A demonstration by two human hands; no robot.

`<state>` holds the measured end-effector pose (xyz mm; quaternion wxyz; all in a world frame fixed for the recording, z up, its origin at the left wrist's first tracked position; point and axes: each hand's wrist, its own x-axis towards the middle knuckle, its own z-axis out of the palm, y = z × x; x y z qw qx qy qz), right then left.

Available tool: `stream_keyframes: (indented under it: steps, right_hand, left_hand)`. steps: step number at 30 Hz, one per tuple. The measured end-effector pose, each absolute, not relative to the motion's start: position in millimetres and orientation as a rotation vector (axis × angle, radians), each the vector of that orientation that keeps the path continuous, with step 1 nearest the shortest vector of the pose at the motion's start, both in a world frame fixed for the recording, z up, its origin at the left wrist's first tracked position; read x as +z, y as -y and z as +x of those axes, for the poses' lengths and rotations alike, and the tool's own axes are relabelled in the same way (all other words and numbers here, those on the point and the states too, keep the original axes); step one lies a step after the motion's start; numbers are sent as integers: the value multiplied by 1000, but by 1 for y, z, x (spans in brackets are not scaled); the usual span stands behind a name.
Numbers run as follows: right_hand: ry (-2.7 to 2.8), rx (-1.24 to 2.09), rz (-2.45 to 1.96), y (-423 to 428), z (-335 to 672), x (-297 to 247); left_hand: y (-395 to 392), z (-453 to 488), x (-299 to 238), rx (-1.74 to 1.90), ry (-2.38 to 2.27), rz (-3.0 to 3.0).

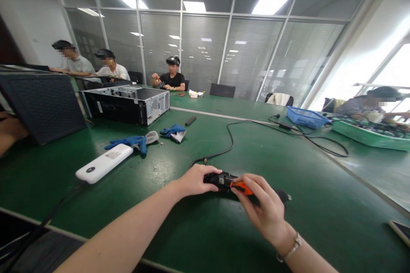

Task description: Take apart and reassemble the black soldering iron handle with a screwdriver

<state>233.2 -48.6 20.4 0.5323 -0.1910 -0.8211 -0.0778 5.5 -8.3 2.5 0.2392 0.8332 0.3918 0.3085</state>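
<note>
My left hand [195, 180] is closed around the left end of a black elongated device [225, 180] lying on the green table [179, 230]. A black cord [221, 152] runs away behind that hand. With thumb and fingers, my right hand [267, 209] pinches an orange-and-black handle [242, 187] against the device's middle. Whether this handle is a separate tool or part of the device, I cannot tell. A dark end with a metal tip [289, 197] sticks out to the right, beyond my right fingers.
To the left lie a white power bank-like block [105, 164], blue-grey gloves [131, 141] and a dark bar [190, 120]. Behind stands an opened computer case [118, 108]; a black panel [41, 104] is at far left. Blue [306, 118] and green baskets [368, 133] are right. Several people sit around.
</note>
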Motion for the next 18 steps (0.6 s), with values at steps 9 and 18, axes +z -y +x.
stream_keyframes:
  steps: [9,18]
  right_hand:
    - [1965,-184,-459,48,234,21]
    - [1987,-56,-461,49,233,22]
  left_hand:
    - [8,5,2,835,-1070,2298]
    - [10,6,4,829,-1081,2278]
